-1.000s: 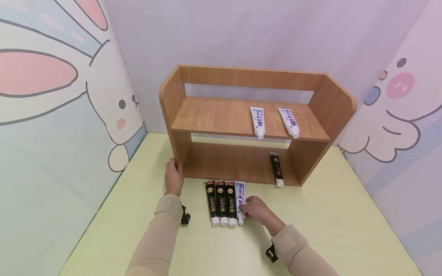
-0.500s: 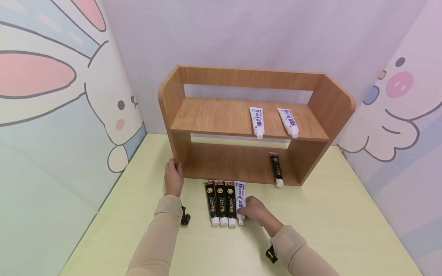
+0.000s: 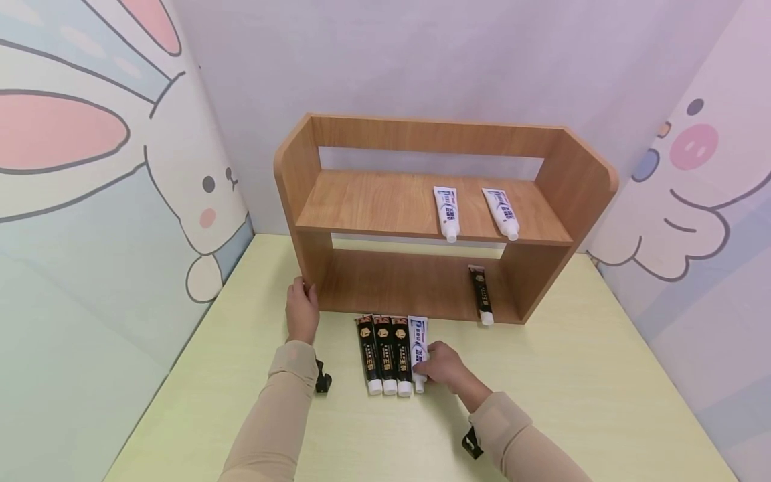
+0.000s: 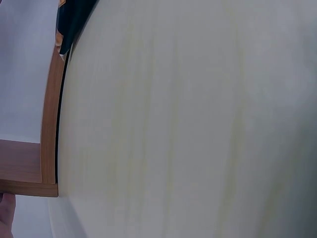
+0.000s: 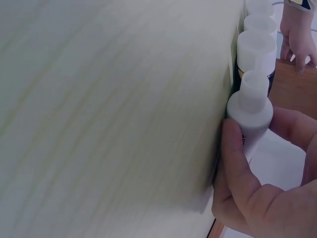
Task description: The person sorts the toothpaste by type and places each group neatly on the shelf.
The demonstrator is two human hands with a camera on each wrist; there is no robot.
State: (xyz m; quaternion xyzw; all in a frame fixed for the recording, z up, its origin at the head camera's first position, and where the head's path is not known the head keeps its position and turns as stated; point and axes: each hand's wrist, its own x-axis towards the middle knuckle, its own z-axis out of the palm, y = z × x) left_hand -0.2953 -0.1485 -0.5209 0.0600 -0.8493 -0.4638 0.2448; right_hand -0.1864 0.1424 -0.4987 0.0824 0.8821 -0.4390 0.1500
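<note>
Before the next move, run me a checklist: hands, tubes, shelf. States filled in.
1. Right hand on the nearest white tube: ok, thumb and fingers pinch it.
2. Grip firmness: cannot tell.
3. Cap on that tube: ok.
4. Clearance to the adjacent black tube: not ok, almost none shows.
5. Left hand on the shelf: ok, gripping its left end.
6. Upper tubes: ok, both lie caps forward.

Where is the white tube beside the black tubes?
In the head view, the white tube is right of three black tubes, in front of the shelf, held by the right hand.
</note>
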